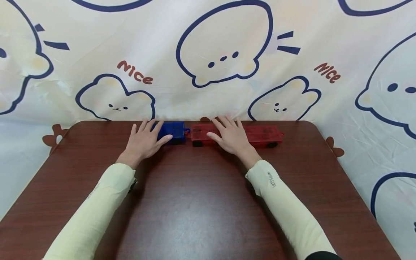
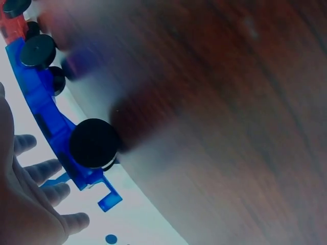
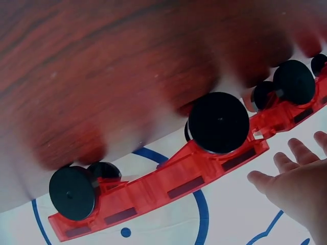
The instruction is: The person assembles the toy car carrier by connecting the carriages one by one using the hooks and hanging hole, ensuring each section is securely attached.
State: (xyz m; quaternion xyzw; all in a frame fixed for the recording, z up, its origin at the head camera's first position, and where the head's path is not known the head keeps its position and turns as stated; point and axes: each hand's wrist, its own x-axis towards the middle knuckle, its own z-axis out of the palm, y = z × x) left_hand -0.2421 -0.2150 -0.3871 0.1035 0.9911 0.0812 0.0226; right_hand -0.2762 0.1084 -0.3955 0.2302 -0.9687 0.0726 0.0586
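Note:
A blue toy wagon and a longer red one stand end to end at the far edge of the dark wooden table. My left hand lies flat on the blue wagon with straight fingers. My right hand lies flat on the left part of the red wagon. In the left wrist view the blue wagon shows black wheels, with my fingers beside it. The right wrist view has the red wagon with black wheels and my fingertips next to it.
A cream cloth with blue cartoon animals and the word "Nice" hangs right behind the table's far edge. The table's corners are rounded. Pale yellow sleeves cover both forearms.

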